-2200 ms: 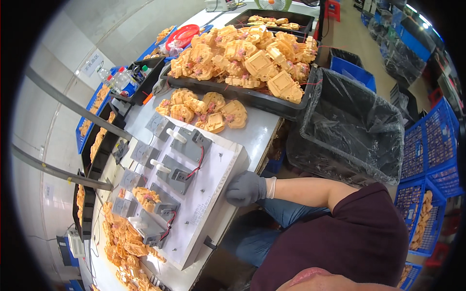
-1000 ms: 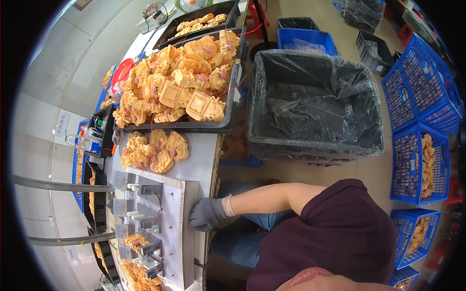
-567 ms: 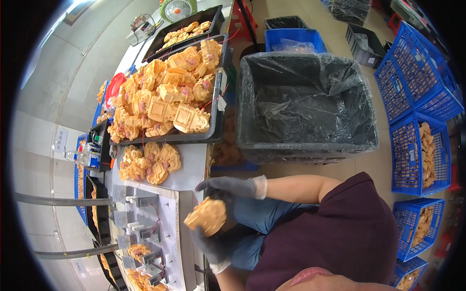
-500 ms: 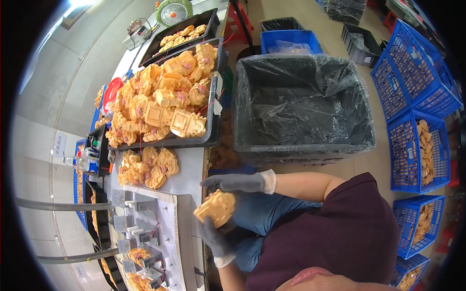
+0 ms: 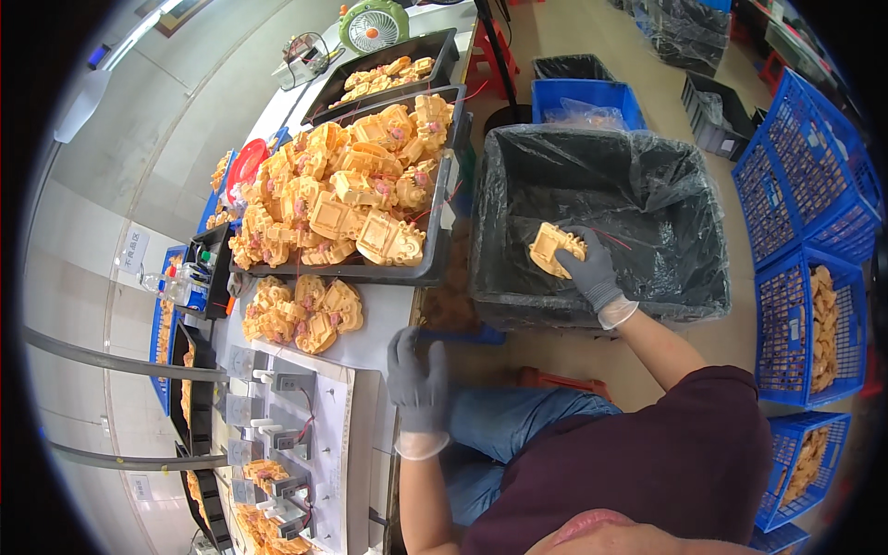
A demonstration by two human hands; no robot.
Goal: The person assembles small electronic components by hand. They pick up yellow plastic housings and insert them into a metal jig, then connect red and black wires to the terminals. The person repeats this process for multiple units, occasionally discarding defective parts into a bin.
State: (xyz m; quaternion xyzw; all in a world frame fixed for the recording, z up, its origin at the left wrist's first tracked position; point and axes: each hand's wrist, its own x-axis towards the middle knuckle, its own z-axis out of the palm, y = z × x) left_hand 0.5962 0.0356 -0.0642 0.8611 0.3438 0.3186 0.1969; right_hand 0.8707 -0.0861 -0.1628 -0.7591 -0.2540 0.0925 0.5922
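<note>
My right hand [image 5: 592, 268], in a grey glove, grips a yellow-orange moulded plastic part [image 5: 555, 250] by its scalloped side. It is over the inside of a large black bin [image 5: 486, 240] lined with clear plastic film. A thin red wire trails from the hand's far side. My left hand [image 5: 418, 381], gloved alike, is raised by the workbench edge with its fingers apart and nothing in them. Beyond it, a small group of similar parts [image 5: 317, 333] lies on the bench. A black tray [image 5: 435, 270] heaped with such parts, some showing pink pieces, stands farther off.
A grey test fixture [image 5: 347, 462] with several clamps sits left of my left hand. Blue crates [image 5: 768, 342] stacked with parts line the right side. A blue bin [image 5: 634, 109] stands behind the black one. A red stool [image 5: 555, 377] is partly under the bench side.
The plastic part has passed from my left hand to my right hand, which has carried it right, over the black bin. My left hand is now free and spread. The view has shifted slightly.
</note>
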